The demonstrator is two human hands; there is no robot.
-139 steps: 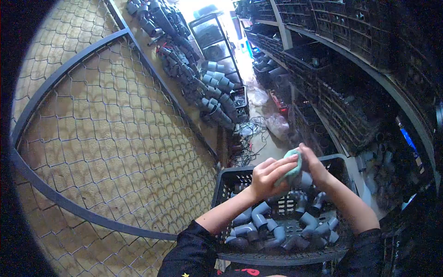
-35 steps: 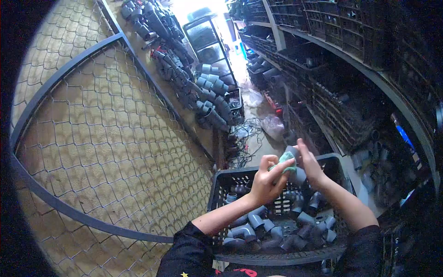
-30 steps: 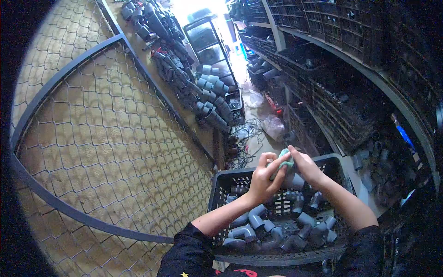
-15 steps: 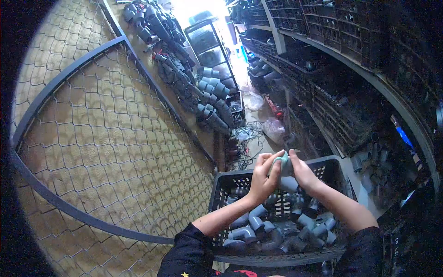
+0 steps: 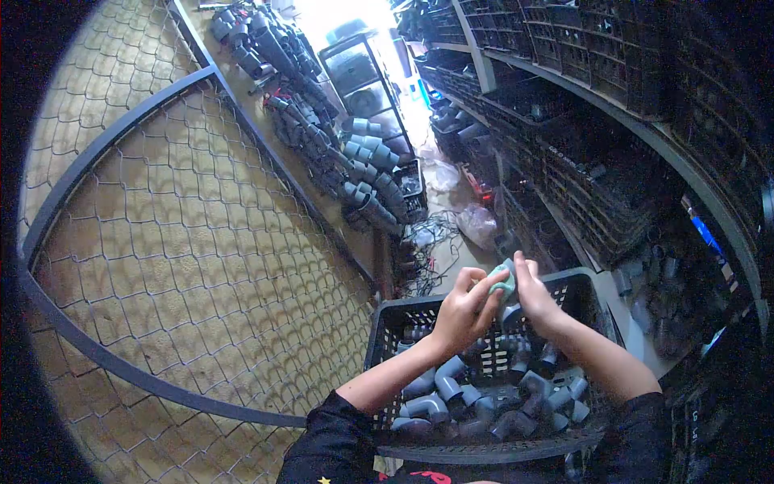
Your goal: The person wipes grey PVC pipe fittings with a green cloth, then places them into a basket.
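Note:
Over a black plastic basket (image 5: 496,448), both of my hands are raised close together. My left hand (image 5: 463,315) pinches a small green cloth (image 5: 503,282) with bent fingers. Partly covered by the cloth and fingers, a grey pipe fitting (image 5: 512,315) rests in my right hand (image 5: 538,300), which is closed around its side. The fitting's exact shape is hidden. Below, several grey pipe elbows (image 5: 427,409) lie loose in the basket, mostly toward the near side.
A wire mesh fence (image 5: 185,266) with a metal frame runs along the left. Stacks of grey pipe fittings (image 5: 371,153) stand beyond it. Shelves with dark crates (image 5: 580,185) line the right. Plastic bags (image 5: 477,224) and tangled strips (image 5: 435,250) litter the aisle floor.
Both hands have shifted slightly to the right. The cloth and the pipe fitting have turned between them, and my right hand has tilted more upright.

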